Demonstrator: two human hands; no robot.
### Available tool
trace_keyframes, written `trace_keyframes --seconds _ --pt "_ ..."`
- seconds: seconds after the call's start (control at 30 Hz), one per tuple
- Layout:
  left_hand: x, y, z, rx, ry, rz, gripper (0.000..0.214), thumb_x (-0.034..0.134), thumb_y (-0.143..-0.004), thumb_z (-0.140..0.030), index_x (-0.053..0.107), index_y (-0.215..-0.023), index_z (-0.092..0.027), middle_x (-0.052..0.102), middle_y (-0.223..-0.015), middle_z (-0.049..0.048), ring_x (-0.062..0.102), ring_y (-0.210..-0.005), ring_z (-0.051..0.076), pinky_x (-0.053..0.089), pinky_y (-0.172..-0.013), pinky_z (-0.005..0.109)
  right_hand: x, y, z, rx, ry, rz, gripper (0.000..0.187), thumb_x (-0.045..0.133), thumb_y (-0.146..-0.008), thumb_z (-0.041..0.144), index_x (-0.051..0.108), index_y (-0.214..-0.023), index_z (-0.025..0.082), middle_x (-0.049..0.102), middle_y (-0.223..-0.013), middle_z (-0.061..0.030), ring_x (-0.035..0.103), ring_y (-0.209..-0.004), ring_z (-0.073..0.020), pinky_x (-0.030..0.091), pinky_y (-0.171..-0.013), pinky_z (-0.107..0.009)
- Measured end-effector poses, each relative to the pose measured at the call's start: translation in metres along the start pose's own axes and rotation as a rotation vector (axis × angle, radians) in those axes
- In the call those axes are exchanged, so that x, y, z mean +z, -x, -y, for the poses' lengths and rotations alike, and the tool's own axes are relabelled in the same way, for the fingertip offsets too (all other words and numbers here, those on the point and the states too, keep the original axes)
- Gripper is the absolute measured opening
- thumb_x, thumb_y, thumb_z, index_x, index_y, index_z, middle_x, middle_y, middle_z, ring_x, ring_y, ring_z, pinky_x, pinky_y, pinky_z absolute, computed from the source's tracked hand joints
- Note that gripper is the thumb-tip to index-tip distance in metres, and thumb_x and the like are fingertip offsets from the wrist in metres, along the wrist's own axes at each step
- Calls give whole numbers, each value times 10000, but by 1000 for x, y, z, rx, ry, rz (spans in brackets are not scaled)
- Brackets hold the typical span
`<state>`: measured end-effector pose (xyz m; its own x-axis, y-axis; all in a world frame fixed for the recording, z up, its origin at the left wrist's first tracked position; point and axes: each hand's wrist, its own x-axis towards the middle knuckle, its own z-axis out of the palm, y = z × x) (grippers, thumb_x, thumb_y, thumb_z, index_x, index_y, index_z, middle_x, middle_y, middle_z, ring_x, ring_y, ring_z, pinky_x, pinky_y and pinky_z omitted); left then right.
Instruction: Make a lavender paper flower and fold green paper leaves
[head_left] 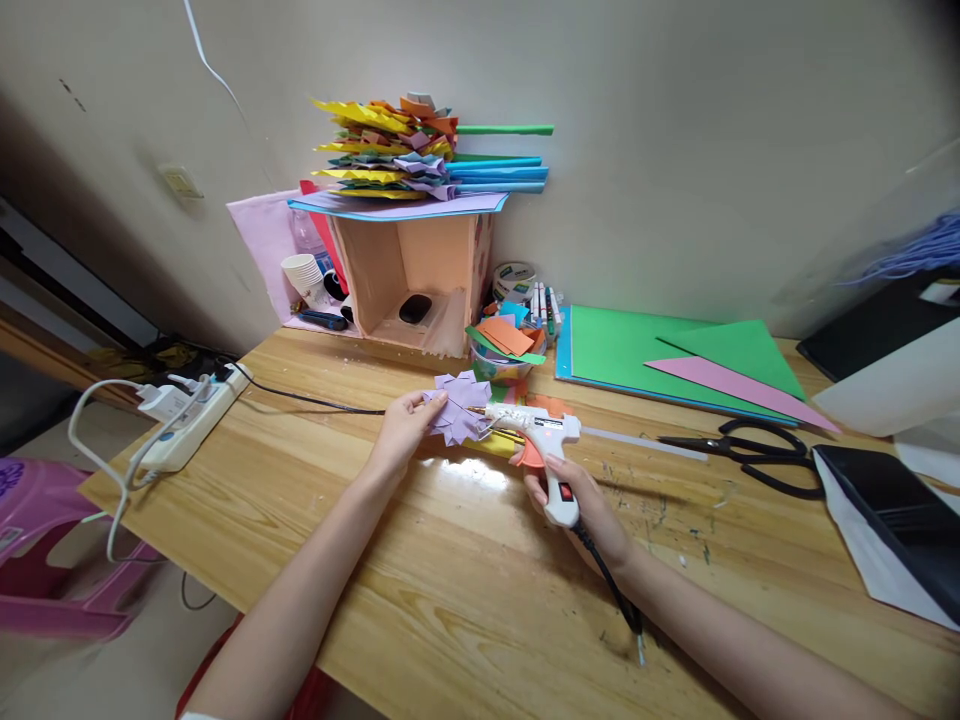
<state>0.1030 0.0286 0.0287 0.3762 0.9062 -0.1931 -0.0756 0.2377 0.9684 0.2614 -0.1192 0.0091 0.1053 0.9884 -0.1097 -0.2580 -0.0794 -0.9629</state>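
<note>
Wall [675, 180]: painted pale, wall plate [180, 181] mounted
Tabletop [427, 590]: wood-grained, light reflected
Pink stool [67, 612]: placed on grey floor [105, 675]

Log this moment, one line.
left grip: holding spiky lavender folded-paper piece | right grip: holding white plastic glue gun | nozzle: at paper, contact unclear

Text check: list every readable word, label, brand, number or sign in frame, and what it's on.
Nothing reads with certainty.
Glue gun: label with print on the barrel, too small to read.
Tape roll: lettering on the label, too small and blurred.
Markers: marks on the barrels, too small.
Pink stool: purple marking, blurred; can't tell whether it is lettering.
</note>
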Motion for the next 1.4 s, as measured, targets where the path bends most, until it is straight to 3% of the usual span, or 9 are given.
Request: trace_keyframes --seconds 0.37,0.8,1.4 --pt "3 5 -4 -4 -165 25 406 712 -577 -416 653 -818 -94 631 -671 42 509 -513 86 336 -460 174 0 -1 -1 -21 42 24 392 366 -855 435 584 -955 125 422 -565 23 339 -485 -84 262 -458 -213" --pt "5 6 -3 -32 -157 24 433 728 -547 -386 656 -862 -98 657 -785 80 581 -653 150 444 -601 239 7 0 7 -3 85 -4 387 373 -840 423 581 -933 109 423 -547 28 297 -484 -82 216 -465 -221" --pt "7 9 -8 -40 -192 10 393 721 -539 -384 662 -814 -110 631 -698 40 524 -566 104 363 -505 187 4 -1 4 11 76 6 423 394 -813 476 581 -935 116 423 -546 31 302 -467 -82 217 -445 -218"
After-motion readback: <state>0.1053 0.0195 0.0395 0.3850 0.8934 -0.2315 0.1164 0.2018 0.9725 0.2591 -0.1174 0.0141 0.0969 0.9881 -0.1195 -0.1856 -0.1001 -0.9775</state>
